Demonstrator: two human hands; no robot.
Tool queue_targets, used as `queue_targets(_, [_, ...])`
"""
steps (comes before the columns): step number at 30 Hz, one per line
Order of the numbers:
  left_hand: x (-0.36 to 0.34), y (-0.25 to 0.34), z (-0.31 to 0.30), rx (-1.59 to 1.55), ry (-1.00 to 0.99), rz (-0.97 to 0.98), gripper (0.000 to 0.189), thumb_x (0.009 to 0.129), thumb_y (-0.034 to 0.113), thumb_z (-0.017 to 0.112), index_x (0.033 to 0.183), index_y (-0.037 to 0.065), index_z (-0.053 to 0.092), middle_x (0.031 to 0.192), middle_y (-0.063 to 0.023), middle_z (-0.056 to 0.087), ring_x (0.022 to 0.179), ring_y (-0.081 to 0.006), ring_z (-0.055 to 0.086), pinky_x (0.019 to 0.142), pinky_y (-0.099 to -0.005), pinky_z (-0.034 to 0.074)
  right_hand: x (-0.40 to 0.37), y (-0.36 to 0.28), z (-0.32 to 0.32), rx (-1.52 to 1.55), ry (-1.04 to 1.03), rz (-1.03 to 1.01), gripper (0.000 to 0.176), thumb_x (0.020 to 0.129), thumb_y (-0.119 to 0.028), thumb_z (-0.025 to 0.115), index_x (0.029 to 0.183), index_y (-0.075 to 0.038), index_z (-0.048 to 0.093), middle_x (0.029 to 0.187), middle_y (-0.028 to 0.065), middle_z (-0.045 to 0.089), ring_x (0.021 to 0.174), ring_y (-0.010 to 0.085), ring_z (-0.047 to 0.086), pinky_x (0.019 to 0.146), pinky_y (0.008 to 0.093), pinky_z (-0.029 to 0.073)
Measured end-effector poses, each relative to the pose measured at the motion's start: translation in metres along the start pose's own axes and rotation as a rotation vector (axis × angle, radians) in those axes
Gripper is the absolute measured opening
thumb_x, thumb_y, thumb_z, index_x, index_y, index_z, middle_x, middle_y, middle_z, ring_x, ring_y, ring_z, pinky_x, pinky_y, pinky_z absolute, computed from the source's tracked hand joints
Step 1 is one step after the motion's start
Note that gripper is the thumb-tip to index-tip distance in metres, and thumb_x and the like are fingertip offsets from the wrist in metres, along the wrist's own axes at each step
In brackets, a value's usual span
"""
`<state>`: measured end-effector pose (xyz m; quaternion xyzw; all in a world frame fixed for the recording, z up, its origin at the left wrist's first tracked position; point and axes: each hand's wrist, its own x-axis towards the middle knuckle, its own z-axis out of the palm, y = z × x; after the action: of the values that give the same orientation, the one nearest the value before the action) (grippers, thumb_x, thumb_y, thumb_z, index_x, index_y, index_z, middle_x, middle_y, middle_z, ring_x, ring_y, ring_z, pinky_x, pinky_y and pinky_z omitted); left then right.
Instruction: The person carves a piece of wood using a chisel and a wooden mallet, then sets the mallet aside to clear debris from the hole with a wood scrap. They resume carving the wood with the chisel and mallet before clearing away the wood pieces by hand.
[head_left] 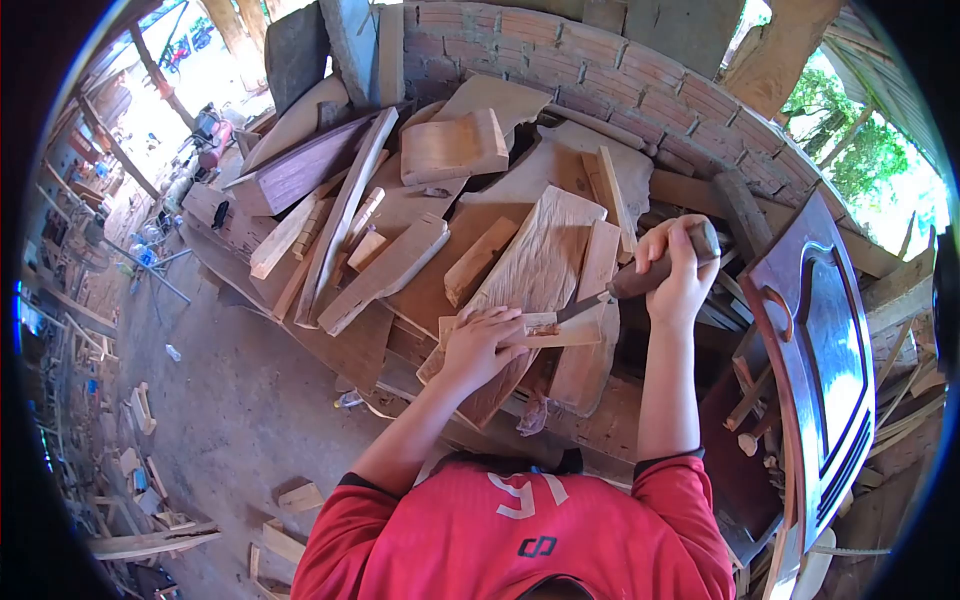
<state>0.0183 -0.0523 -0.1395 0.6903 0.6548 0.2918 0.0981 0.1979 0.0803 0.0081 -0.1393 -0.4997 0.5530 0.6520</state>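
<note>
My right hand (668, 268) is wrapped around the dark wooden handle of a chisel (632, 281). Its metal blade slants down to the left, with the tip at a pale wooden strip (570, 338). Near the tip the strip has a small reddish-brown cut area. On the strip's left end, my left hand (484, 346) grips it with the fingers on top and the thumb along the near side. Beneath the strip lie a broad, rough-faced wooden board (545, 245) and a narrower plank (586, 372).
Wood offcuts cover the bench, including a curved block (455, 147) and a long grey piece (388, 272). A brick wall (560, 65) runs behind. At the right stands a dark varnished cabinet door (815, 350). Wood scraps (285, 540) lie on the floor.
</note>
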Motion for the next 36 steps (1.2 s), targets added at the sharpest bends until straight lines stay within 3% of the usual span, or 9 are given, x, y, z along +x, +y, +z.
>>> queue_targets(2, [0.001, 0.001, 0.0, 0.011, 0.002, 0.005, 0.045, 0.076, 0.035, 0.064, 0.115, 0.014, 0.059, 0.122, -0.0029, 0.056, 0.117, -0.0175, 0.048, 0.101, -0.038, 0.026, -0.006, 0.0, -0.004, -0.028, -0.092, 0.025, 0.005, 0.084, -0.004, 0.052, 0.082, -0.001, 0.047, 0.062, 0.0066, 0.048, 0.05, 0.0135, 0.046, 0.045, 0.0264, 0.039])
queue_targets(11, [0.001, 0.003, -0.002, 0.01, 0.007, 0.002, 0.044, 0.076, 0.033, 0.066, 0.115, 0.014, 0.059, 0.122, -0.0022, 0.056, 0.117, -0.0178, 0.048, 0.102, -0.0382, 0.027, -0.01, 0.0, -0.009, -0.072, -0.012, -0.048, 0.01, 0.085, -0.012, 0.053, 0.084, -0.004, 0.048, 0.06, 0.0064, 0.045, 0.048, 0.0144, 0.043, 0.044, 0.0261, 0.038])
queue_targets(24, [0.0, 0.002, -0.001, 0.024, 0.006, -0.007, 0.045, 0.076, 0.035, 0.065, 0.116, 0.014, 0.059, 0.122, -0.0023, 0.056, 0.118, -0.018, 0.047, 0.102, -0.0381, 0.027, -0.012, -0.001, -0.005, -0.096, -0.022, -0.001, 0.01, 0.085, -0.012, 0.051, 0.082, -0.004, 0.046, 0.062, 0.0064, 0.046, 0.051, 0.0136, 0.043, 0.043, 0.0254, 0.038])
queue_targets(29, [-0.001, 0.001, 0.001, 0.028, 0.009, -0.007, 0.045, 0.077, 0.036, 0.064, 0.116, 0.015, 0.059, 0.122, -0.0021, 0.055, 0.118, -0.0178, 0.047, 0.102, -0.0383, 0.027, -0.013, -0.001, -0.002, -0.094, -0.05, -0.008, 0.006, 0.085, -0.004, 0.05, 0.082, -0.003, 0.044, 0.06, 0.0072, 0.047, 0.048, 0.0138, 0.046, 0.045, 0.0258, 0.038])
queue_targets(36, [0.0, 0.002, 0.0, 0.013, 0.003, -0.011, 0.044, 0.077, 0.036, 0.064, 0.115, 0.014, 0.059, 0.122, -0.0016, 0.056, 0.119, -0.0174, 0.046, 0.102, -0.0381, 0.026, -0.012, 0.002, 0.0, -0.172, 0.013, -0.001, 0.008, 0.087, -0.011, 0.048, 0.082, -0.005, 0.046, 0.061, 0.0065, 0.046, 0.048, 0.0133, 0.043, 0.045, 0.0252, 0.038])
